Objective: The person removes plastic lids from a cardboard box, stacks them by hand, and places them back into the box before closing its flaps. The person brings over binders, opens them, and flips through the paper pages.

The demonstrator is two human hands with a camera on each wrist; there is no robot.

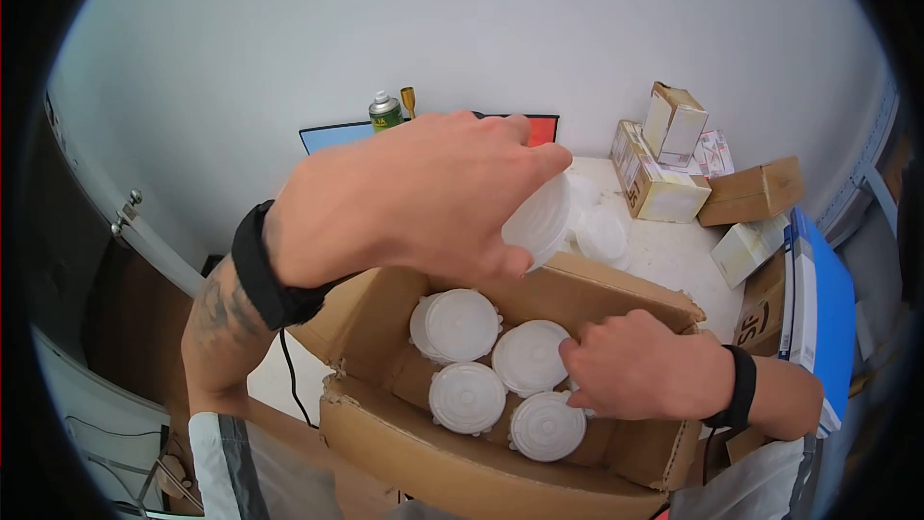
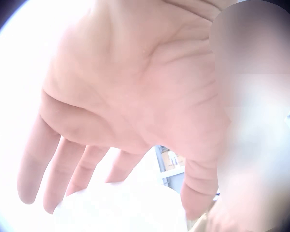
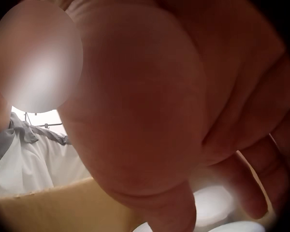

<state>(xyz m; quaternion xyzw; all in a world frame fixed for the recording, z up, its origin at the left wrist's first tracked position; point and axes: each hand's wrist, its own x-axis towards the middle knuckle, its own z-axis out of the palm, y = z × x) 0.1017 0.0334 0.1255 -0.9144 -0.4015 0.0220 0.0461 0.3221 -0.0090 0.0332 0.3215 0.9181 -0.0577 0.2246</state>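
My left hand is raised above the cardboard box. Its thumb and fingers grip a white round lidded tub, tilted on its side; the left wrist view shows the tub as a bright white shape below the palm. My right hand reaches down inside the box at the right. Its fingertips are right at the edges of a lidded tub and a nearer one. I cannot tell whether these fingers hold anything. Two more lidded tubs, one behind and one in front, stand at the left.
Beyond the box, more white tubs stand on the white table. Small cartons are stacked at the back right, with a blue binder-like object nearer. A spray can stands at the back. Box flaps are raised.
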